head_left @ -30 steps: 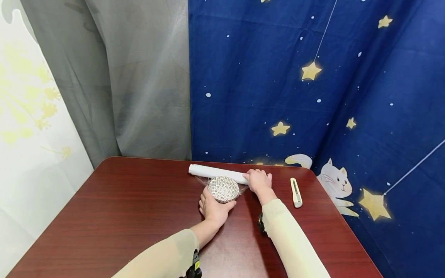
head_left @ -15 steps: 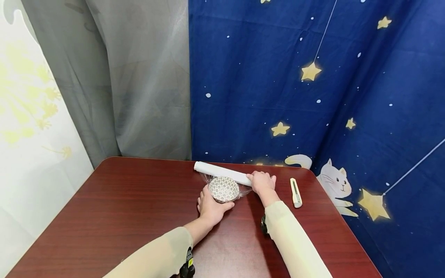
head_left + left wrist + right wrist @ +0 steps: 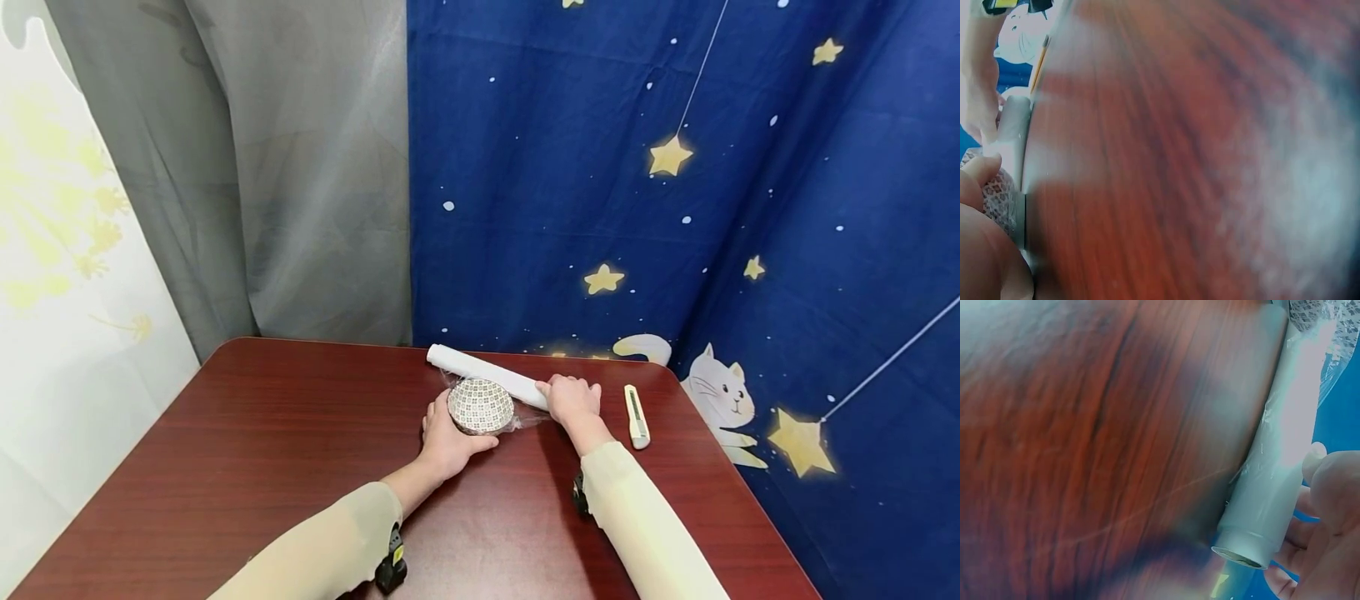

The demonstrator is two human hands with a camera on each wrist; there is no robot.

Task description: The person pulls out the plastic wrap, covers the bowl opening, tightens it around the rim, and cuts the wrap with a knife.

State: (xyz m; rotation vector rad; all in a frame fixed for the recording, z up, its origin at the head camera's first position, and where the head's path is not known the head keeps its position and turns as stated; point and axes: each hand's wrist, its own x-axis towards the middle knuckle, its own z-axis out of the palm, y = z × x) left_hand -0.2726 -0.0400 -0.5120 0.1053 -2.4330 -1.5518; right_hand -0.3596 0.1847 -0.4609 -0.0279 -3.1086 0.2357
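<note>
A round bowl-like thing [image 3: 481, 406] with a small diamond pattern sits at mid-table, clear film about it. My left hand [image 3: 444, 440] holds its near left side, the thumb lying along the near edge. Just behind stands a white roll of plastic wrap [image 3: 480, 372], slanting down to the right. My right hand [image 3: 573, 405] grips the roll's right end. Film stretches between roll and bowl and bunches at the bowl's right. In the right wrist view the roll [image 3: 1272, 456] shows its hollow core end, with the fingers [image 3: 1300, 531] around its far side.
A cream box cutter [image 3: 637, 417] lies to the right of my right hand. The dark red wooden table [image 3: 262, 450] ends at a rounded back edge, close behind the roll. Grey and blue curtains [image 3: 540, 167] hang beyond it.
The roll has swung to a steeper slant, its left end moving back and right. My right hand shifts right and slightly nearer; my left forearm moves left while the bowl stays nearly in place.
</note>
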